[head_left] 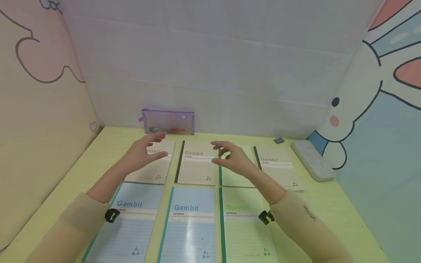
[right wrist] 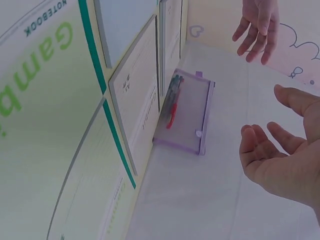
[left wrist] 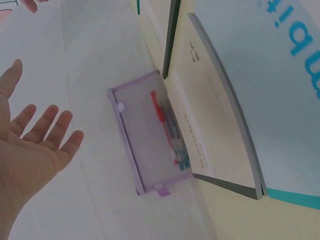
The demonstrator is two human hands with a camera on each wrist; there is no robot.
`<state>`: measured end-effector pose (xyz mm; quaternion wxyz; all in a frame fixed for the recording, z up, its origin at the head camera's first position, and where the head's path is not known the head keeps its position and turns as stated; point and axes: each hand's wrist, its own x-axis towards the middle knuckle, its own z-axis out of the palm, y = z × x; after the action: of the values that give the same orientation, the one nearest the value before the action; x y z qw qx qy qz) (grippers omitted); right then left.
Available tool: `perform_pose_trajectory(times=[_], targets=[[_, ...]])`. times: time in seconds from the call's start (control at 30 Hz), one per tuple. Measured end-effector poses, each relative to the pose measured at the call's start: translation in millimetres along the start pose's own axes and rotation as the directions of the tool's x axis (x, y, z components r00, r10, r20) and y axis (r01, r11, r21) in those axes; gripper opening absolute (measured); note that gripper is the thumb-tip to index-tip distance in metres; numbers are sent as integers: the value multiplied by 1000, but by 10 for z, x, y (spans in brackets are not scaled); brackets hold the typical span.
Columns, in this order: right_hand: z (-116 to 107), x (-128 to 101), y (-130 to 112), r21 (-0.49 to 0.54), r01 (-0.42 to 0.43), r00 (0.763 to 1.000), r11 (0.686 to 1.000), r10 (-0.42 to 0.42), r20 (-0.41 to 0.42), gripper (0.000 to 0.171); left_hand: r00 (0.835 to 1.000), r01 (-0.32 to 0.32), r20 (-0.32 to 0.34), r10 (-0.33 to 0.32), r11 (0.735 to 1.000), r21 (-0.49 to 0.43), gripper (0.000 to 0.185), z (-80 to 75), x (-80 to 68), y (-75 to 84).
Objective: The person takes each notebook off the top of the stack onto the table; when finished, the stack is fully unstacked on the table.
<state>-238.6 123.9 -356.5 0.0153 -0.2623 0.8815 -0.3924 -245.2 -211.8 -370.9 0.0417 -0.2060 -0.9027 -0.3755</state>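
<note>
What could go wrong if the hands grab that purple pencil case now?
The pencil case stands on edge against the wall, so a bump from the left hand or right hand might tip it flat. The notebooks lie close together below both hands, so a low sleeve could push them crooked.

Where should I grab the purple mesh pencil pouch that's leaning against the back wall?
Probably by its top zipper edge, coming from above and in front. The purple pencil pouch stands on its long edge against the wall, so its back face is blocked and only the upper edge and ends are free. Both the left hand and right hand hover open over the notebooks, holding nothing.
</note>
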Motion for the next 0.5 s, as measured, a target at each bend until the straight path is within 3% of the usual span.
perform_pose_trajectory(times=[0.23,0.5], targets=[[351,227,-49,38,-15,1000,999,15,-14,60,999,50,-19,-50,999,11,80,-131,-16,-321],[739,471,-71,111,-24,997,994,15,74,69,992,125,4,-125,992,36,90,-192,-59,-793]])
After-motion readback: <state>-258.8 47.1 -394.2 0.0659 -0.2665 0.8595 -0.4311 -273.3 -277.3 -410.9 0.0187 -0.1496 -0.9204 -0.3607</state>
